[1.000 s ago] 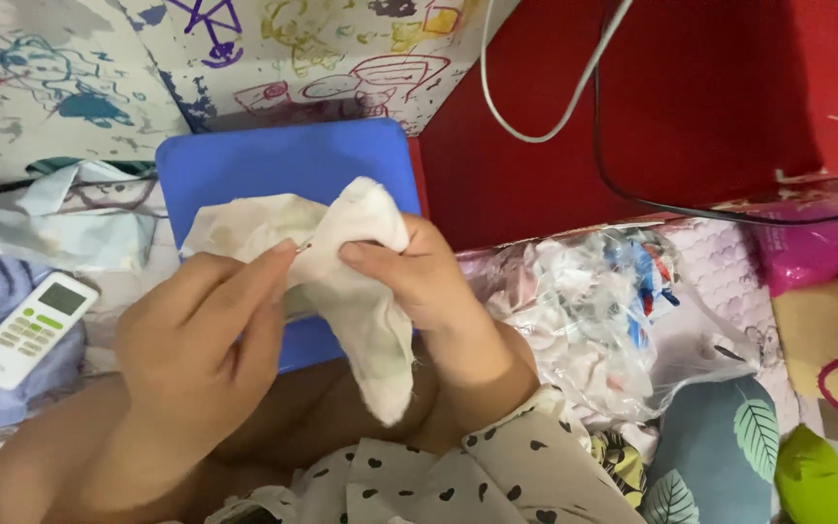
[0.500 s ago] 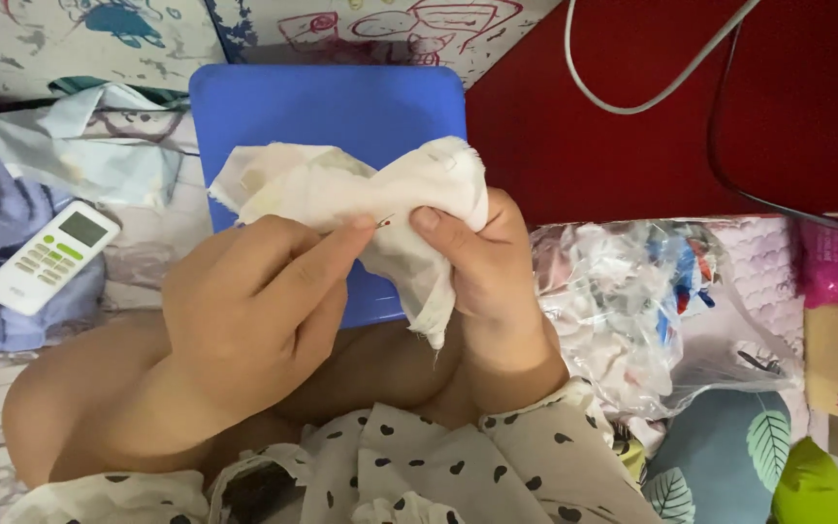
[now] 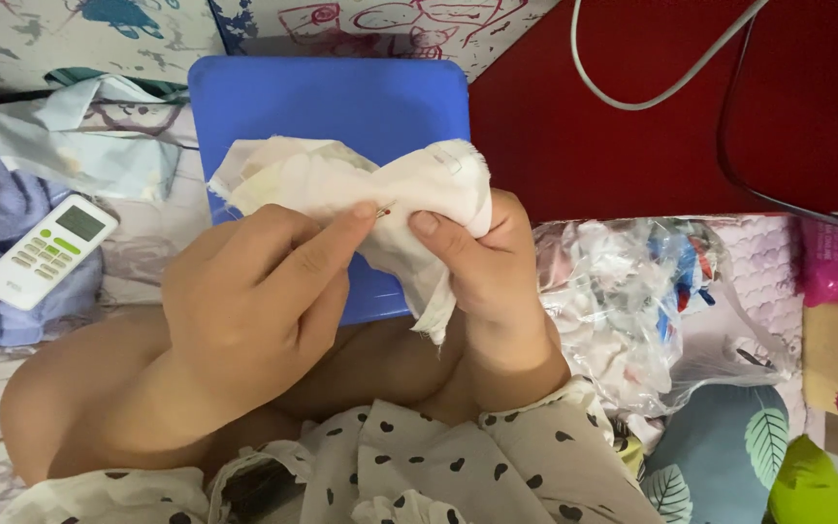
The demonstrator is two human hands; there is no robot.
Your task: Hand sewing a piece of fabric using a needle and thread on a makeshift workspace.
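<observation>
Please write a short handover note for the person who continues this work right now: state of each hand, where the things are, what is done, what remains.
Left hand: pinches a small needle at the fabric's edge.
Right hand: grips the bunched white fabric piece, thumb on top.
Fabric is held above the blue board on the lap. White remote control lies to the left; clear plastic bag of cloth scraps lies to the right.
Done: needle is at the cloth; no finished stitches are visible.
Left: how much sewing remains cannot be told.
</observation>
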